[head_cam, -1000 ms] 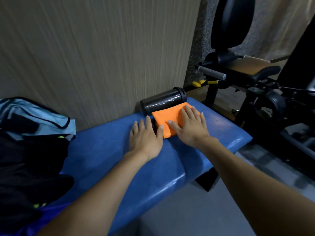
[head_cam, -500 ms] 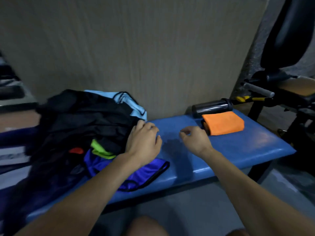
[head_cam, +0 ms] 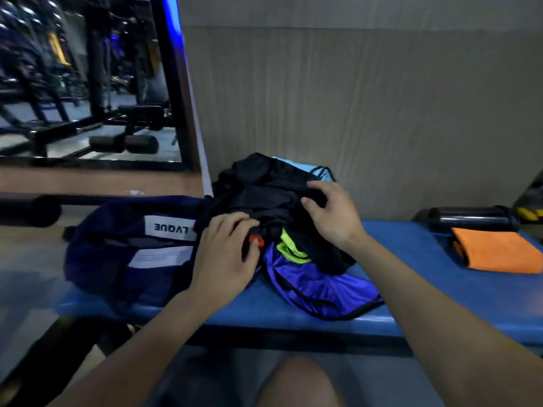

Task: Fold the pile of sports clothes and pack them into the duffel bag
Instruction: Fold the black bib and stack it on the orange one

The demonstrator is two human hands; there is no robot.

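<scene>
Gripping the clothes pile [head_cam: 273,195], both hands curl: left [head_cam: 226,254] low, right [head_cam: 332,212] seemingly pinching black fabric.

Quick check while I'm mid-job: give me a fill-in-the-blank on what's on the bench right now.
1. The folded towel at the right end of the bench is ____ in colour.
2. The right hand grips a ____ garment on top of the pile.
3. The duffel bag lies to the ____ of the pile.
4. The dark bottle lies on its ____ behind the towel.

Missing words: orange; black; left; side
</scene>
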